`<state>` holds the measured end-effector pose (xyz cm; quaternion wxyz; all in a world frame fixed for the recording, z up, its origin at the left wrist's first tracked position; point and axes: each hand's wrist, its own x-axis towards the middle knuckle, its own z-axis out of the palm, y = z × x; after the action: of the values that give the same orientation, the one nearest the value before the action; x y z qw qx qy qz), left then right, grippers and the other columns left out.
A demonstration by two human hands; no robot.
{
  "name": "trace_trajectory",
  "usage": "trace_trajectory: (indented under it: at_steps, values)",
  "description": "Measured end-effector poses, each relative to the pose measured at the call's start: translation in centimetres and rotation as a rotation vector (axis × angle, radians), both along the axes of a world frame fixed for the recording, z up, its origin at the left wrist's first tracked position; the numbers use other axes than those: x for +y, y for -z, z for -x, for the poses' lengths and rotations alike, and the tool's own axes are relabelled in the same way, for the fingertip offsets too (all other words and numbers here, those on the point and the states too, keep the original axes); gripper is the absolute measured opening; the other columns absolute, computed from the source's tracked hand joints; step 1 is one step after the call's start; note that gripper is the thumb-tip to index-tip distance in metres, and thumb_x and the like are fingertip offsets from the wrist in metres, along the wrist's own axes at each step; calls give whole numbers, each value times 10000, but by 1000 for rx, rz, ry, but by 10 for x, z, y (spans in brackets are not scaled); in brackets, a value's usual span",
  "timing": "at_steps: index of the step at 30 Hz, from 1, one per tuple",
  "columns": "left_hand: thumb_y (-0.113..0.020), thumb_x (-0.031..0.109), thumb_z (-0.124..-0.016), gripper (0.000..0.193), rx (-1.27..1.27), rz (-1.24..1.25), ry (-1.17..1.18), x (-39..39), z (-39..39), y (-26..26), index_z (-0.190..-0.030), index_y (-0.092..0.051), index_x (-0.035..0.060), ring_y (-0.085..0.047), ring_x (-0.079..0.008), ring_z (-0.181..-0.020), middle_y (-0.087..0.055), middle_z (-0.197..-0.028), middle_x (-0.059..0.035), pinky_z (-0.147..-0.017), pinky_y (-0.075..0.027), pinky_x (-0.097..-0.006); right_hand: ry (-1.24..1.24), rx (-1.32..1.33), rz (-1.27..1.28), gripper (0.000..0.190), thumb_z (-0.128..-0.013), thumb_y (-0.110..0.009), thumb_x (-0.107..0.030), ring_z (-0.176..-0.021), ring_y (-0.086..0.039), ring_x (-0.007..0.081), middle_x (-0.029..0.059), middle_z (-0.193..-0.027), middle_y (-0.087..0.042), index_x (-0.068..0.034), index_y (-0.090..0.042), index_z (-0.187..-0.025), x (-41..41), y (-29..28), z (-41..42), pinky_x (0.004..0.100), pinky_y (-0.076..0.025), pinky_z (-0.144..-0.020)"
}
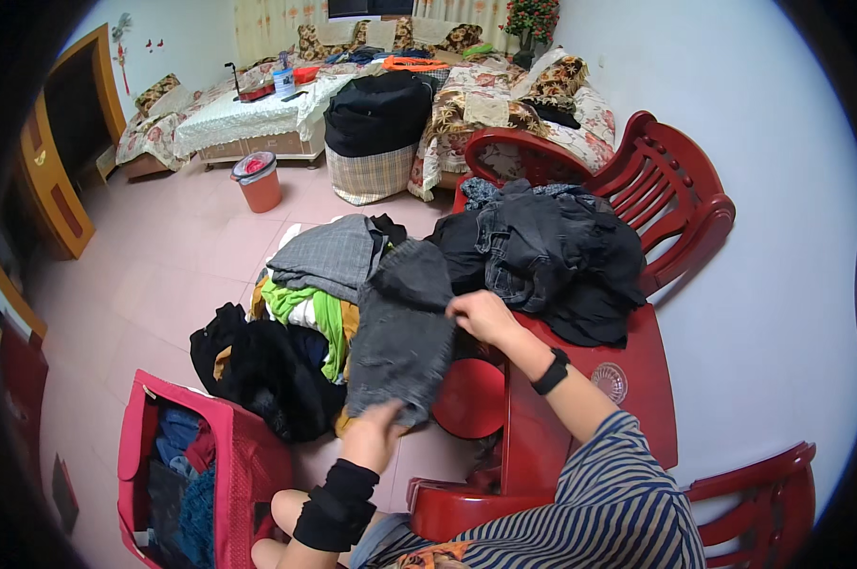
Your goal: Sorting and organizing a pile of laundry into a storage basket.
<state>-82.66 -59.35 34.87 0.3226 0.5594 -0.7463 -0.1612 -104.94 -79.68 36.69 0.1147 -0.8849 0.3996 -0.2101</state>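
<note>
A dark grey denim garment (pixel 403 341) stretches between my two hands, partly folded over at its far end. My left hand (pixel 375 430) grips its near edge; the fingers are partly hidden by blur and cloth. With my right hand (pixel 484 316) I pinch its right side, near the fold. Beneath and beyond it is a heap of clothes, with a grey checked garment (pixel 325 256) on top and a lime green one (pixel 329 331) below. Black clothing (pixel 272 370) lies to the left of the heap. On the red table, dark jeans and other garments (pixel 542 249) are piled.
A pink storage bag (pixel 247 448) holding clothes stands open at lower left. The red wooden table (pixel 613 419) bears a glass dish (pixel 608 383). A round red stool (pixel 471 398) sits beside it. Farther off are a bin (pixel 259 188), a large stuffed bag (pixel 375 167) and a chair (pixel 674 192).
</note>
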Motion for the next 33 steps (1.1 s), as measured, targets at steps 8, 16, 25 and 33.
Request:
trace_trajectory:
  at_steps: [8, 16, 25, 33]
  values:
    - [-634, 175, -713, 376, -77, -429, 56, 30, -34, 31, -1066, -541, 85, -557, -339, -836, -570, -939, -166, -726, -454, -380, 201, 703, -233, 167, -659, -550, -143, -937, -530, 269, 109, -847, -627, -91, -664, -770, 29, 89, 57, 524, -299, -913]
    - [-669, 93, -682, 324, 127, -416, -183, 49, -84, 13, -988, -585, 30, -608, -231, -753, -592, -892, -134, -666, -493, -303, 974, 29, 523, 732, -573, -734, -206, -1123, -321, 351, 189, -1194, -348, -51, -355, -1180, -21, -42, 61, 401, -325, -908]
    - [-634, 31, -717, 318, 299, -432, -261, 52, -103, 5, -1026, -563, 1, -614, -176, -762, -602, -939, -122, -682, -488, -267, 786, -567, 437, 262, -680, -639, -181, -793, -549, 385, 229, -816, -566, -2, -521, -829, -65, -95, 75, 408, -438, -670]
    - [-410, 500, -845, 654, 1280, -580, -224, 24, -112, -34, -1313, -248, 72, -514, -279, -994, -415, -1222, -177, -820, -444, -396, -237, -690, 211, 362, -625, -647, -53, -966, -527, 355, 219, -995, -551, 27, -540, -961, 50, -164, -83, 356, -427, -833]
